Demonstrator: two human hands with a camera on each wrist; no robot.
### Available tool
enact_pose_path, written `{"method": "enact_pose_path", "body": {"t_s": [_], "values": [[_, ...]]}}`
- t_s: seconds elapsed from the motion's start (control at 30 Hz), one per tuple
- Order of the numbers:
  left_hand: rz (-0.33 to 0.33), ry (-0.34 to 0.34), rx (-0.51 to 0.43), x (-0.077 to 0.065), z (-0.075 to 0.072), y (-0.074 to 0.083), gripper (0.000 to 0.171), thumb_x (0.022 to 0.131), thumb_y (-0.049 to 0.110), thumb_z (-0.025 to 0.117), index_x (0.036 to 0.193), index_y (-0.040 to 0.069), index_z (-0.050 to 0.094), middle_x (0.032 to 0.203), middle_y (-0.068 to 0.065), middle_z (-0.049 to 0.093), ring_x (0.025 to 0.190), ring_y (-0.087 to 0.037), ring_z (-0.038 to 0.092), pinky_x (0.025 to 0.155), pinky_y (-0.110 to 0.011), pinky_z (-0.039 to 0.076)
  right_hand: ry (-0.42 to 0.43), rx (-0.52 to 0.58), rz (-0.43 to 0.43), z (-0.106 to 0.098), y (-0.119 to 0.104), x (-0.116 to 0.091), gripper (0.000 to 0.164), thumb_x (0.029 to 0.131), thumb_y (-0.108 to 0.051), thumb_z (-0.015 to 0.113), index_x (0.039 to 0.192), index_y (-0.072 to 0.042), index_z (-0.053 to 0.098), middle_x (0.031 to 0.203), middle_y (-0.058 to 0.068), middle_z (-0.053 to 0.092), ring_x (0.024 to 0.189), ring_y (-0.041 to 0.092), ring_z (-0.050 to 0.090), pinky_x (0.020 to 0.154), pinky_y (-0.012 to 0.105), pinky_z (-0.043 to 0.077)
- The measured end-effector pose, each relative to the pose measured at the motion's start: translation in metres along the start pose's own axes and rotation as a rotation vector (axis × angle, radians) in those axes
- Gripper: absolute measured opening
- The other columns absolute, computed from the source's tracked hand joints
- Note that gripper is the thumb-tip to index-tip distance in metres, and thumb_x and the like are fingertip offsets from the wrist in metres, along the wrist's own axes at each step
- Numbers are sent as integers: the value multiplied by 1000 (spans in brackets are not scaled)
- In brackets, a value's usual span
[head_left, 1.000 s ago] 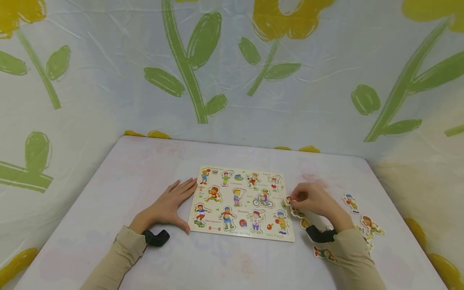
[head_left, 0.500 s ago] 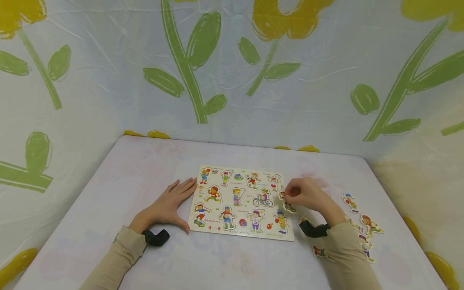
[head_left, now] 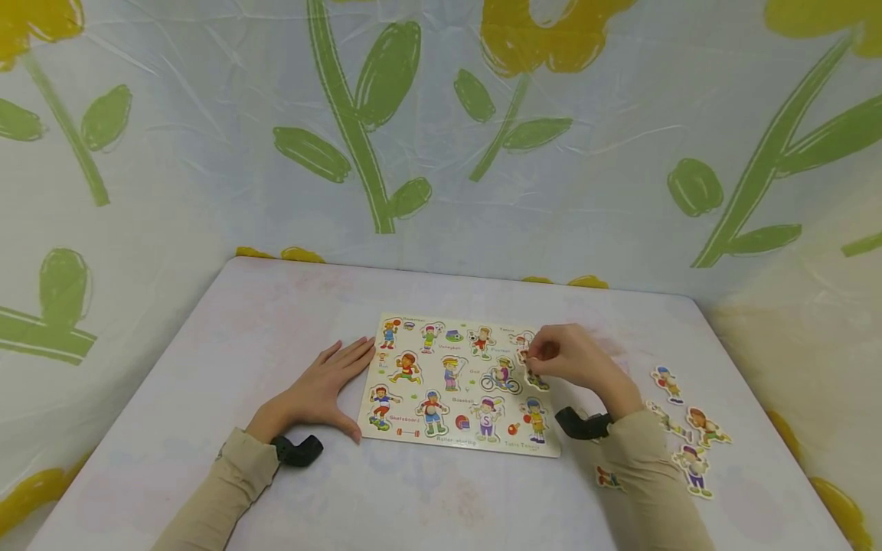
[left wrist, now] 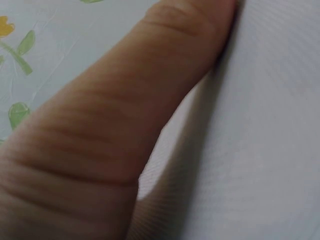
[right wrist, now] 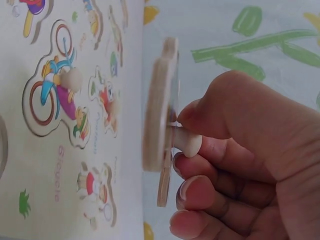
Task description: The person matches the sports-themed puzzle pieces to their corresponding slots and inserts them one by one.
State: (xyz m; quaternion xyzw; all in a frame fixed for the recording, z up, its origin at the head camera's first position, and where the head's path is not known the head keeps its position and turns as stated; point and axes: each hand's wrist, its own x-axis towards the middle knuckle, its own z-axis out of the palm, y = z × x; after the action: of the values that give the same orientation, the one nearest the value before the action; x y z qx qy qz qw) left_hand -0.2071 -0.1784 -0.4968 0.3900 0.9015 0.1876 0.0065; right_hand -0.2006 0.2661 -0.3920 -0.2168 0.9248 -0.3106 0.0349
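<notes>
In the head view a wooden peg puzzle board (head_left: pixel 553 450) with cartoon sports figures lies mid-table. My left hand (head_left: pixel 318 392) rests flat at its left edge, fingertips at the rim, thumb spread toward me. The left wrist view shows mostly the thumb (left wrist: pixel 120 100) against the pale tabletop. My right hand (head_left: pixel 577 360) is over the board's right edge and pinches a figure-shaped puzzle piece (head_left: pixel 534 377) by its peg. In the right wrist view the puzzle piece (right wrist: pixel 159 115) stands edge-on above the board, its round knob (right wrist: pixel 188 142) between thumb and fingers; its picture is hidden.
Several loose puzzle pieces lie right of the board, among them a blue-capped figure (head_left: pixel 667 385), a running figure (head_left: pixel 706 427) and a purple-capped figure (head_left: pixel 694 471). Another piece (head_left: pixel 608 477) is partly under the right sleeve. A flower-print cloth (head_left: pixel 586 191) rises behind the table.
My right hand has moved left and slightly away from me, carrying the puzzle piece from beside the board to over its upper right part. My left hand stays in place.
</notes>
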Motion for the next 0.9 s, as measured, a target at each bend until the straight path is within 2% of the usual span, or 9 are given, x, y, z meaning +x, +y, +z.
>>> {"method": "enact_pose_path", "body": {"t_s": [0.13,0.4,0.67,0.9], "values": [[-3,-3,2,0,1,0,144,52,94,61,159,7,19,166,-6,12,152,-26,11,120,-49,5,1,18,0,2,-4,4,10,78,-6,77,80,-12,68,73,-4,61,65,13,54,58,25,48],[-9,-9,-9,0,2,-1,144,52,94,62,159,8,18,166,-5,11,152,-25,9,121,-49,4,17,14,-58,4,-13,12,7,78,-5,75,80,-8,69,73,-5,62,64,11,55,60,25,49],[-1,1,-11,0,3,-1,144,52,94,62,159,7,19,166,-6,12,152,-25,10,120,-50,5,9,55,-86,10,-26,21,7,79,-4,73,79,-10,69,74,-5,63,64,12,55,60,27,50],[-3,1,-18,0,5,-1,144,52,93,62,159,7,18,166,-6,12,152,-26,10,120,-50,4,4,50,-122,14,-42,28,8,79,-5,72,80,-12,69,73,-6,61,64,12,55,60,27,50]]}}
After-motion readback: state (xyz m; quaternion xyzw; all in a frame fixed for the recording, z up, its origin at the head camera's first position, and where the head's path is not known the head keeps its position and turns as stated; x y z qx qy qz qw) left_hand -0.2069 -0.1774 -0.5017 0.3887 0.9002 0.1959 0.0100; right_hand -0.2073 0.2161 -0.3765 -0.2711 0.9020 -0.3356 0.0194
